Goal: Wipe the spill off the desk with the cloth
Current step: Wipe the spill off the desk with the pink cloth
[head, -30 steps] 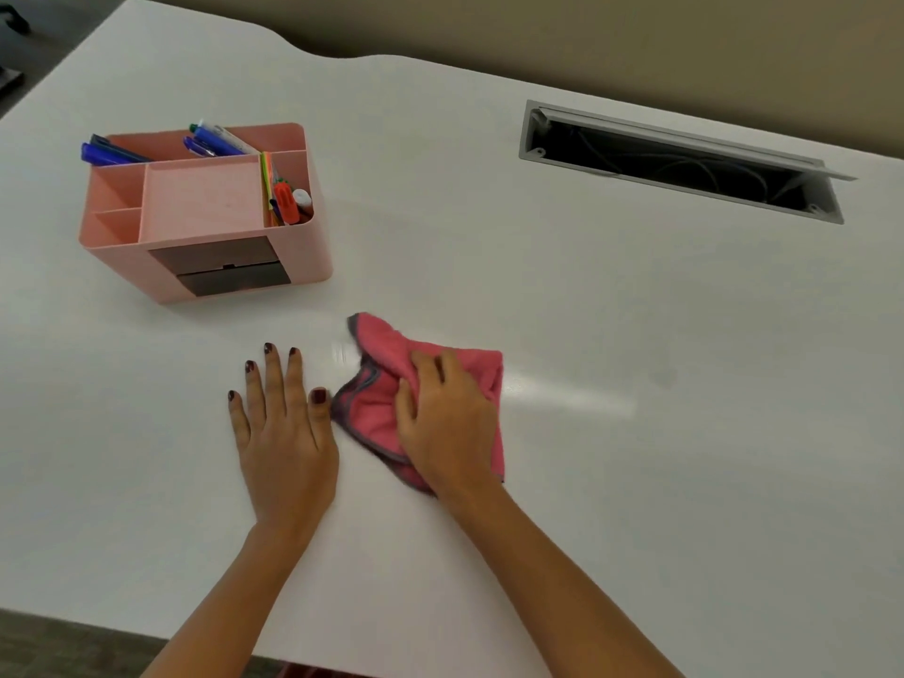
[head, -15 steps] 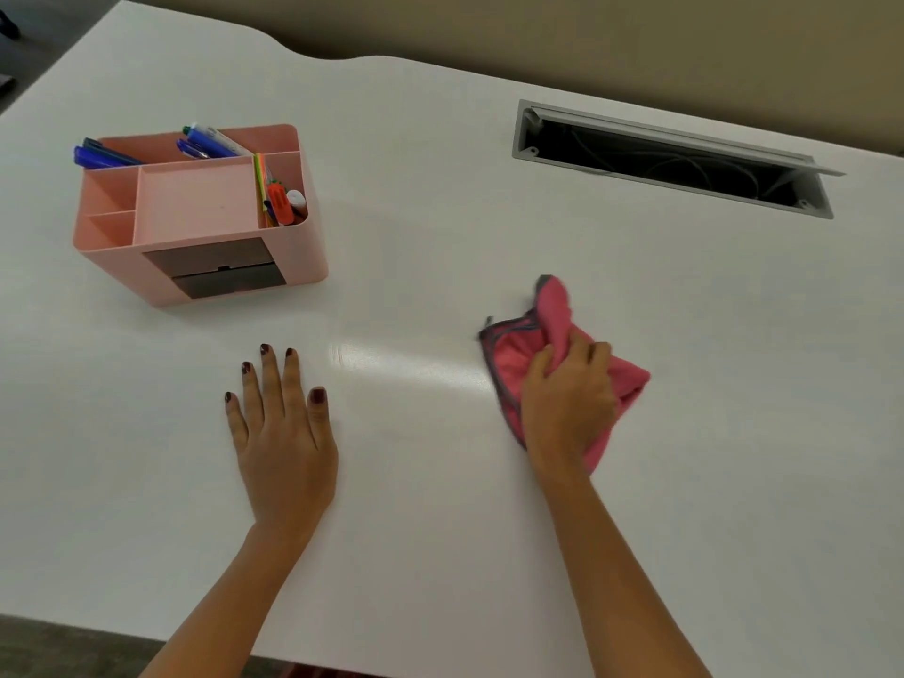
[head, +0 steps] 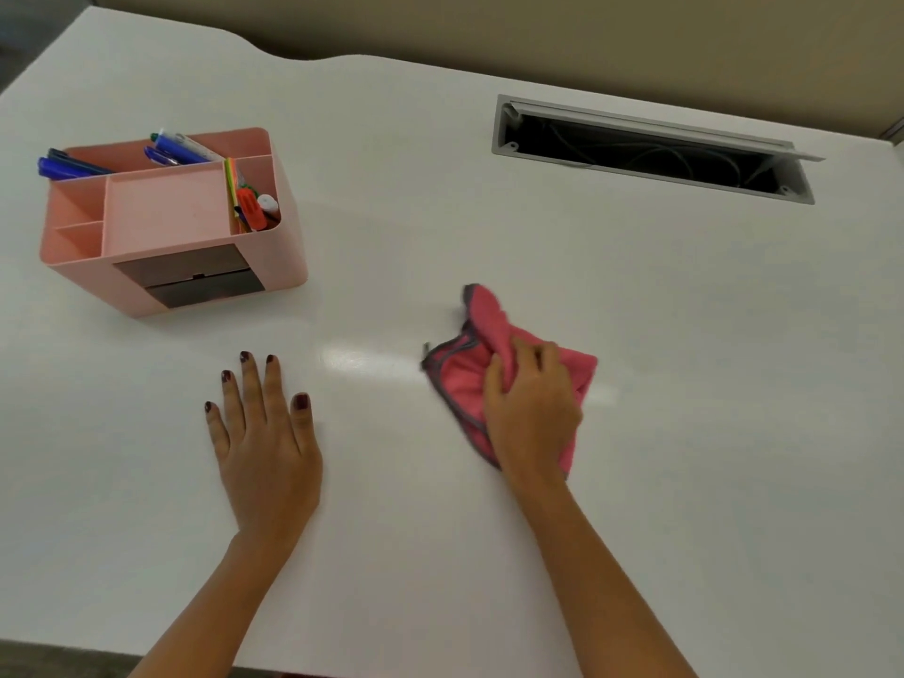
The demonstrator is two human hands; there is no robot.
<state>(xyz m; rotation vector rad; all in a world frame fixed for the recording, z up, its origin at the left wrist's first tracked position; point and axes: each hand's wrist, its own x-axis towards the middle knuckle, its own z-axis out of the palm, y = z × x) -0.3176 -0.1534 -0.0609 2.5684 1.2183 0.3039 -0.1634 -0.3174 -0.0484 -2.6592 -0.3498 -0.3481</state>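
The right hand [head: 531, 413] presses down on the crumpled pink cloth with dark grey edging [head: 464, 384], its fingers [head: 504, 374] curled and bunched into the fabric, gripping it against the smooth white tabletop [head: 685, 433]. The cloth sits about midway between the near and far edges, a little right of centre, one corner poking up toward the far edge. The left hand [head: 266, 442] lies flat, palm down, fingers spread apart and holding nothing, well apart from the cloth and closer to the near edge. Between the two hands runs a bright glossy streak [head: 362, 359]; wet film or just glare, hard to say. Toward the far left corner stands a pink plastic desk organiser [head: 161, 212] with blue pens [head: 68, 166] and markers. Near the far right edge, a grey-framed cable slot [head: 650, 149] lies open, dark cables inside.
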